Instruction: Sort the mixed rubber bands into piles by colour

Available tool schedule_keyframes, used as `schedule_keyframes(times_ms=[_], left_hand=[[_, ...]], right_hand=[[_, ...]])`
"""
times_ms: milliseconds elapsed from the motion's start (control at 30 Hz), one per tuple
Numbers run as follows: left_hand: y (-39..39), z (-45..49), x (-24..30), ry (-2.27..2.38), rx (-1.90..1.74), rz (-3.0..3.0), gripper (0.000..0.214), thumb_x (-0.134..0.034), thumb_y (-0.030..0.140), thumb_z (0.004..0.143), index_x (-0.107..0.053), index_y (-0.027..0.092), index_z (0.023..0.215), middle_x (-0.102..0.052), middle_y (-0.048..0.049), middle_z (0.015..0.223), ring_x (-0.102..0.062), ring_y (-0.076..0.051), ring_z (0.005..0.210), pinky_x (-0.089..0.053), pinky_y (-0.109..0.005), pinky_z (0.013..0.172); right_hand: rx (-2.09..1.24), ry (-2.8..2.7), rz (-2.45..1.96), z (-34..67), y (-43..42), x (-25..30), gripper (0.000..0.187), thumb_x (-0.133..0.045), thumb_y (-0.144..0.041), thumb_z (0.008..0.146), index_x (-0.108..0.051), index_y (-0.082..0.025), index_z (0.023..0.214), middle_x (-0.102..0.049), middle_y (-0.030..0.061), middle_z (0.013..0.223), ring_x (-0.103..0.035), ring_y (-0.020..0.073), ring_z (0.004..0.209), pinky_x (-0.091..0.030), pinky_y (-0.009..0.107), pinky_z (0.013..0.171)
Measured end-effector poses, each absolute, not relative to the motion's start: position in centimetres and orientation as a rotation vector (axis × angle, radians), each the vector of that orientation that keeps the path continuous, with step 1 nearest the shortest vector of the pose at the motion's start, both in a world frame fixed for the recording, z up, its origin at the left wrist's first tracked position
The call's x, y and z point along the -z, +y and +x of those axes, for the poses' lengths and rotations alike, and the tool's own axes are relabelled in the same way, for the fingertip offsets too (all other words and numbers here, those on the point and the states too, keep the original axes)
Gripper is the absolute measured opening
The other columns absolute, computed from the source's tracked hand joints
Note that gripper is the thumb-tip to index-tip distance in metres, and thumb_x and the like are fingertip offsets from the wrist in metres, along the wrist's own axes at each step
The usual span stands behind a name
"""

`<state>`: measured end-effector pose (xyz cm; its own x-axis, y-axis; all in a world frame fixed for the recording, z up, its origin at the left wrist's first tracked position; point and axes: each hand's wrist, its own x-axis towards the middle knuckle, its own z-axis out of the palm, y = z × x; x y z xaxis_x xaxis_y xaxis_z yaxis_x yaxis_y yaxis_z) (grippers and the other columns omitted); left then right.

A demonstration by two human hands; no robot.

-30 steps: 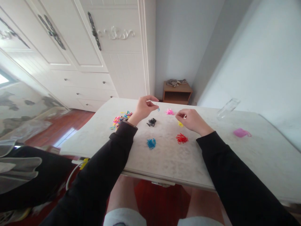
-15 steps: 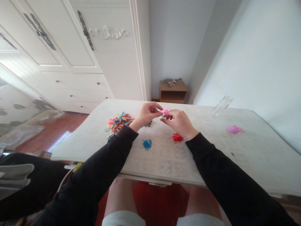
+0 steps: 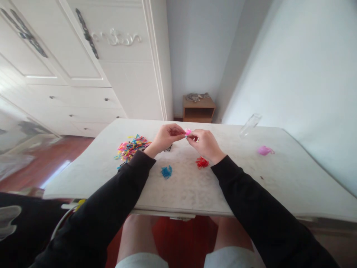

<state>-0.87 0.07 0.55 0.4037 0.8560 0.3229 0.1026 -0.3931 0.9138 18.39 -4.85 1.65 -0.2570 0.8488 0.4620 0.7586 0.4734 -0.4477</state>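
My left hand (image 3: 165,138) and my right hand (image 3: 205,143) meet fingertip to fingertip above the white table (image 3: 195,186), both pinched on a tiny band I can barely make out. Just behind the fingertips lies a small pink pile (image 3: 188,131). A mixed heap of coloured bands (image 3: 131,146) lies to the left of my left wrist. A blue pile (image 3: 166,171) and a red pile (image 3: 202,162) lie nearer to me. A black pile (image 3: 168,148) is mostly hidden under my left hand.
A pink lid-like thing (image 3: 264,150) and a clear bottle lying on its side (image 3: 250,125) are at the table's right. A white wardrobe (image 3: 83,67) stands at the left, and a small wooden cabinet (image 3: 198,108) sits in the far corner. My bare knees show below the table edge.
My left hand, which held a small blue band up alone, has come together with my right hand; both now pinch at one spot. The view has shifted to the right.
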Motion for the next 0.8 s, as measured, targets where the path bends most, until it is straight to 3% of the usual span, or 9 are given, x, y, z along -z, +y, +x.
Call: schedule_keyframes(times_ms=[233, 500, 800], left_hand=[[0.5, -1.1, -0.3, 1.005, -1.059, 1.878, 0.018, -0.08, 0.044, 0.07, -0.074, 0.028, 0.077, -0.074, 0.0009, 0.075, -0.068, -0.02, 0.07, -0.056, -0.034, 0.07], [0.8, -1.0, -0.2, 0.899, -1.121, 1.88, 0.028, -0.08, 0.042, 0.072, -0.07, 0.017, 0.077, -0.071, -0.0042, 0.072, -0.064, -0.016, 0.067, -0.053, -0.029, 0.066], [1.2, -1.0, 0.6, 0.759, -1.127, 1.85, 0.023, -0.08, 0.034, 0.074, -0.068, 0.015, 0.078, -0.067, -0.0017, 0.07, -0.06, -0.012, 0.064, -0.047, -0.024, 0.06]], right_hand=[[-0.12, -2.153, -1.264, 18.7, -4.1, -0.9, 0.021, -0.058, -0.031, 0.102, -0.073, -0.021, 0.093, -0.072, 0.0032, 0.094, -0.064, 0.017, 0.088, -0.041, 0.027, 0.077], [-0.181, -2.113, -1.301, 18.1, -4.8, -1.3, 0.021, -0.058, -0.026, 0.103, -0.07, -0.018, 0.088, -0.073, 0.0064, 0.094, -0.063, 0.0177, 0.086, -0.037, 0.027, 0.077], [-0.138, -2.115, -1.343, 18.2, -5.0, -1.3, 0.022, -0.055, -0.025, 0.102, -0.067, -0.019, 0.085, -0.072, 0.0042, 0.089, -0.06, 0.0175, 0.08, -0.033, 0.028, 0.07]])
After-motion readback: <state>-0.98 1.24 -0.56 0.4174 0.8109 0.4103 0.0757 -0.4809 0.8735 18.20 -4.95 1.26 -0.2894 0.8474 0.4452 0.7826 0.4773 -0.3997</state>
